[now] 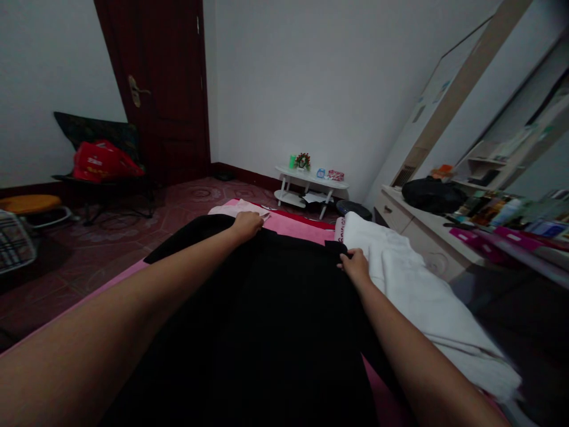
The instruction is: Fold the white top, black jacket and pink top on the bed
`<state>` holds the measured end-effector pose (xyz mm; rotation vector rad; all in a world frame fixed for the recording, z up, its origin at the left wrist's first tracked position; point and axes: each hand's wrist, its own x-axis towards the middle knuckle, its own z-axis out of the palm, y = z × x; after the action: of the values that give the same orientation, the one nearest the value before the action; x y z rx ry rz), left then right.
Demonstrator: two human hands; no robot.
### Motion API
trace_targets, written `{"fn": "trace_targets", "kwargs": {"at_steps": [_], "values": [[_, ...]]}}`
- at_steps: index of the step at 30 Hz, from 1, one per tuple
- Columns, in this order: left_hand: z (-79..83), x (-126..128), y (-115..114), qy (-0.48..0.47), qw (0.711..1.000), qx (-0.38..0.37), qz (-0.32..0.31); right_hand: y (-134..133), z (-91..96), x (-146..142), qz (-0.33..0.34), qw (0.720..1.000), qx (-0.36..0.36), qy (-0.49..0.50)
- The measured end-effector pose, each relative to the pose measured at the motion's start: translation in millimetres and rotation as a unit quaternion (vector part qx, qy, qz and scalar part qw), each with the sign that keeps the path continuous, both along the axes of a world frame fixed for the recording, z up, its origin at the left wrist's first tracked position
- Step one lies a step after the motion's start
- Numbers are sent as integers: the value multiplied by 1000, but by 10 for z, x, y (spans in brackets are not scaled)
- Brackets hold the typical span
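Observation:
A large black garment point(249, 320) lies spread flat over a pink sheet point(302, 226); its exact kind is hard to tell in the dim light. At its far edge, left of the middle, my left hand point(248, 225) is closed on the black cloth. A small pale strip shows by those fingertips, too small to name. My right hand point(355, 267) pinches the garment's far right corner, where a bit of cloth stands up. Just right of that hand, touching the garment's side, lies a folded white cloth point(400, 279).
On the right stands a dresser point(395, 207) holding a black bag point(433, 194) and several bottles. A low white table point(313, 176) is against the far wall. At left are a folding chair with a red bag point(104, 161), a round stool point(31, 204) and a door point(164, 83).

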<state>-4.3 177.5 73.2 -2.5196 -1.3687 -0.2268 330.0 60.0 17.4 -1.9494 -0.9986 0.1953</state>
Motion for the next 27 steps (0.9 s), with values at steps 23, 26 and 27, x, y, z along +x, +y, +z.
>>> {"fn": "trace_targets", "kwargs": {"at_steps": [23, 26, 27], "values": [[-177, -250, -448, 64, 962, 35, -263, -900, 79, 45, 320, 929, 13, -187], [-261, -395, -666, 80, 951, -10, -297, -997, 61, 5, 325, 918, -21, -226], [-294, -427, -719, 76, 954, -36, -287, -1015, 55, -14, 326, 915, -26, -236]]}}
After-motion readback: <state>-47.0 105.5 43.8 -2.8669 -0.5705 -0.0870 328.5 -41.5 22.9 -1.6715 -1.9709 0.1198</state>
